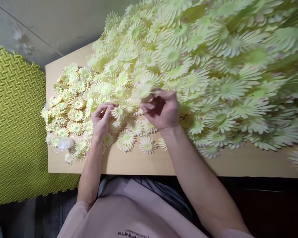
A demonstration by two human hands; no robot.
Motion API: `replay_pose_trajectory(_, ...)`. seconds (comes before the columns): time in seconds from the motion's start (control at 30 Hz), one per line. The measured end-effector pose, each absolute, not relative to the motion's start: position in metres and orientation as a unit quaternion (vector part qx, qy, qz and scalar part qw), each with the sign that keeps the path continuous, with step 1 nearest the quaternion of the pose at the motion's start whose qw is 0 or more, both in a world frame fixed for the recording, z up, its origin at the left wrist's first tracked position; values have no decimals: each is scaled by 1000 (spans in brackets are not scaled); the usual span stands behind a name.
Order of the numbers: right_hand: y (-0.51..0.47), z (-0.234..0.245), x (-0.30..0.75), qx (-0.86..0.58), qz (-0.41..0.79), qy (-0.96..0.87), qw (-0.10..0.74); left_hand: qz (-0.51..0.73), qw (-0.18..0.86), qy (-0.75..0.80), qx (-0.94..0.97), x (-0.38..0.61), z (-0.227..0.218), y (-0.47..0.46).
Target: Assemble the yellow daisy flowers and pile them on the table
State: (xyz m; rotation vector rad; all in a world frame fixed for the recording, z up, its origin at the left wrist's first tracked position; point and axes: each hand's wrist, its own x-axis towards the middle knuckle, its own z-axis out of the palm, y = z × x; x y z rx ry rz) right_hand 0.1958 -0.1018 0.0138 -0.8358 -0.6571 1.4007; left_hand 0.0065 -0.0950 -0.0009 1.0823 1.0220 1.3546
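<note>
Pale yellow-green artificial flower heads, with long thin petals and some pink tips, lie in a large heap point(172, 56) in front of me. My right hand point(164, 110) is closed in a pinch, with a motion-blurred flower head point(142, 91) at its fingertips. To its left, my left hand point(101, 119) has thumb and forefinger pressed together. Whatever may be between those fingertips is too small to make out. Just beside them sits another flower head point(119, 112). Smaller flower heads point(76, 103) form a denser pile left of my left hand.
A wooden table point(139, 162) carries the flowers, its front edge close to my body. A clear plastic container point(64, 143) stands near the left front corner. Textured yellow foam mat point(17, 132) borders the table's left side. A grey wall point(64, 19) rises behind.
</note>
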Motion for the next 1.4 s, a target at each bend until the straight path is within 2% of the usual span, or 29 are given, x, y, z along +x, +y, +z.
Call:
replay_pose_trajectory(0.1, -100, 19, 202, -365, 573, -292, 673, 597, 515, 432, 438, 1, -3, -91)
replay_pose_trajectory(0.17, -100, 20, 203, -372, 561, -325, 665, 610, 505, 426, 438, -1, -4, -90)
replay_pose_trajectory(0.33, -103, 13, 194, -414, 576, -412, 572, 604, 470, 418, 490, 2, -1, -92)
replay_pose_trajectory(0.47, -107, 11, 184, -351, 626, -480, 506, 582, 439, 435, 528, 6, 4, -96)
replay_pose_trajectory(0.63, -109, 10, 177, -329, 661, -490, 464, 558, 429, 442, 556, 6, 6, -99)
replay_pose_trajectory(0.93, -107, 6, 174, -383, 626, -482, 479, 524, 500, 456, 517, 11, 6, -104)
replay_pose_trajectory(1.4, -107, 9, 175, -384, 620, -482, 486, 507, 493, 405, 579, 9, 6, -103)
